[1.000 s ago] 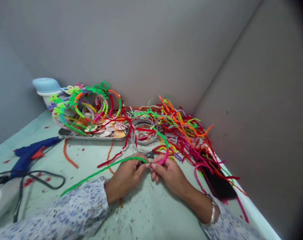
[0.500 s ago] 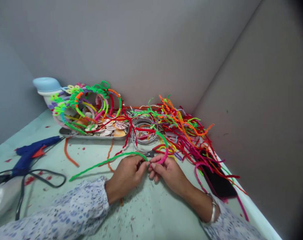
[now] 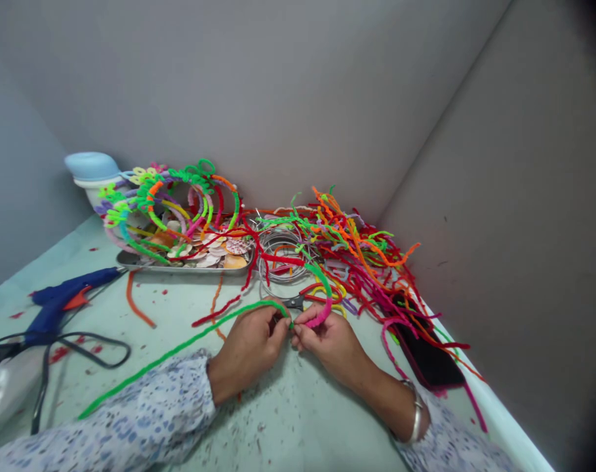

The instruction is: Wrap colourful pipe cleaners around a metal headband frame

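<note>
My left hand [image 3: 251, 347] is closed, pinching a long green pipe cleaner [image 3: 184, 342] near one end. Its free length trails down to the lower left, along my left sleeve. Just beside it, my right hand [image 3: 334, 344] grips a curved band [image 3: 326, 288] wrapped in red, green and pink fuzzy sections. Thumb and fingertips press on the pink part. Both hands' fingertips meet where the green pipe cleaner joins the band; the exact joint is mostly hidden by fingers. Behind them lie red-and-yellow-handled scissors [image 3: 322, 293] and a coil of wire [image 3: 280, 278].
A metal tray [image 3: 189, 267] holds shells, with several finished-looking fuzzy headbands [image 3: 179, 174] above it. Loose pipe cleaners [image 3: 361, 242] pile up at back right, partly over a phone [image 3: 433, 357]. A blue glue gun [image 3: 56, 301] with cord lies left, near a blue-lidded bottle [image 3: 94, 170].
The green pipe cleaner's free end has swung down and left, towards my left sleeve. My right fingers have drawn in more tightly at the band. Other things have stayed put.
</note>
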Demonstrator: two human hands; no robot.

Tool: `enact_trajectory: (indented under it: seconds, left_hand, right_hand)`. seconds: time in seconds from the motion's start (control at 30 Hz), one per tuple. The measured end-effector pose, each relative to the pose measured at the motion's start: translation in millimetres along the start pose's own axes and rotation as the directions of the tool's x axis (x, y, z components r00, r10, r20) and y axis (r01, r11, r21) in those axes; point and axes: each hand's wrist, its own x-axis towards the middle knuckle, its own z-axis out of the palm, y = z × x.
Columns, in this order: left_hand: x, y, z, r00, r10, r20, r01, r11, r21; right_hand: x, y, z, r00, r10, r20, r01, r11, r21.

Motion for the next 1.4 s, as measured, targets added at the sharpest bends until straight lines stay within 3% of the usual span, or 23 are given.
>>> enact_trajectory:
  seconds: [0.2, 0.4, 0.63, 1.0, 1.13, 1.27, 1.4]
  left_hand:
    - [-1.0, 2.4, 1.3, 1.0, -0.019, -0.013, 0.018, 1.0, -0.014]
    - [-1.3, 1.7, 2.8, 0.997, -0.072, -0.009, 0.072, 0.997, -0.009]
    - [-0.9, 1.7, 2.1, 0.99, -0.136, 0.039, 0.137, 0.99, -0.021]
    - [-0.5, -0.1, 0.0, 0.984, -0.162, 0.079, 0.159, 0.987, 0.033]
    - [0.8, -3.3, 2.0, 0.98, -0.183, 0.083, 0.181, 0.983, 0.037]
    - [3.7, -5.1, 5.2, 0.987, -0.15, 0.058, 0.151, 0.988, -0.012]
    - [3.0, -0.7, 3.2, 0.997, -0.069, 0.034, 0.07, 0.997, -0.031]
  right_hand:
    - [-1.9, 2.6, -1.7, 0.998, -0.055, -0.002, 0.054, 0.994, -0.091]
    - [-3.5, 3.4, -2.0, 0.981, -0.193, -0.008, 0.185, 0.947, -0.262]
    - [-6.9, -0.2, -1.9, 0.97, -0.242, -0.029, 0.213, 0.897, -0.387]
    - [-10.5, -2.1, -3.4, 0.936, -0.342, 0.085, 0.336, 0.795, -0.505]
    - [-9.5, 1.5, -3.4, 0.956, -0.288, 0.06, 0.281, 0.832, -0.478]
    - [-4.6, 1.3, -2.5, 0.996, -0.08, -0.037, 0.07, 0.972, -0.225]
    - [-0.6, -5.2, -1.7, 0.997, 0.048, -0.063, -0.05, 0.998, -0.027]
